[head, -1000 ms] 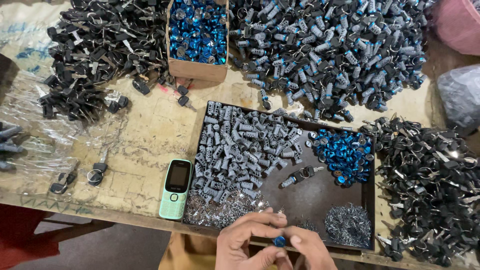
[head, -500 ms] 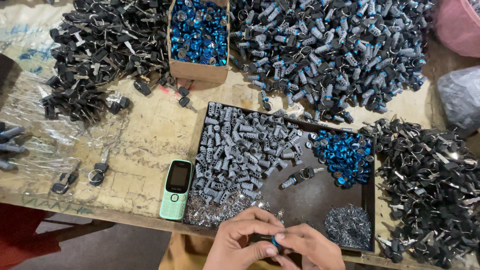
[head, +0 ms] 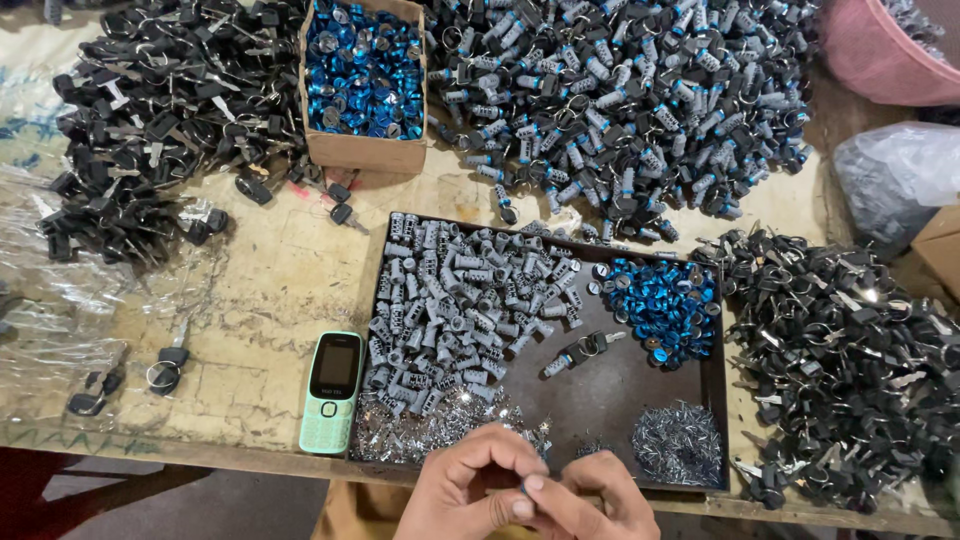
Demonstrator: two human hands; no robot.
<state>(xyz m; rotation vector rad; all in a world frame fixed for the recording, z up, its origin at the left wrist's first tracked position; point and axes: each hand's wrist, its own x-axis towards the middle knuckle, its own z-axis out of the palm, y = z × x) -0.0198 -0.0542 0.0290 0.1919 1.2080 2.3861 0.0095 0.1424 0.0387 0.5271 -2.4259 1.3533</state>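
Bare tray floor (head: 600, 400) between grey cylinders (head: 460, 310) and pins (head: 678, 442).

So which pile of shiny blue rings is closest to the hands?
The blue rings lying loose on the dark tray, just up and right of the hands. The other blue rings sit in a cardboard box at the far side of the table.

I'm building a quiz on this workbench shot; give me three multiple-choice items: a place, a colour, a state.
1. The phone lies
A. inside the tray
B. left of the tray
C. in the cardboard box

2. The caps in the cardboard box are
A. blue
B. red
C. yellow

3. The left hand and right hand are
A. apart, flat on the table
B. together, pinching a small part
C. holding the phone

Answers: 1 B, it rests on bare table beside the tray's left edge. 2 A, shiny blue. 3 B, the fingertips meet.
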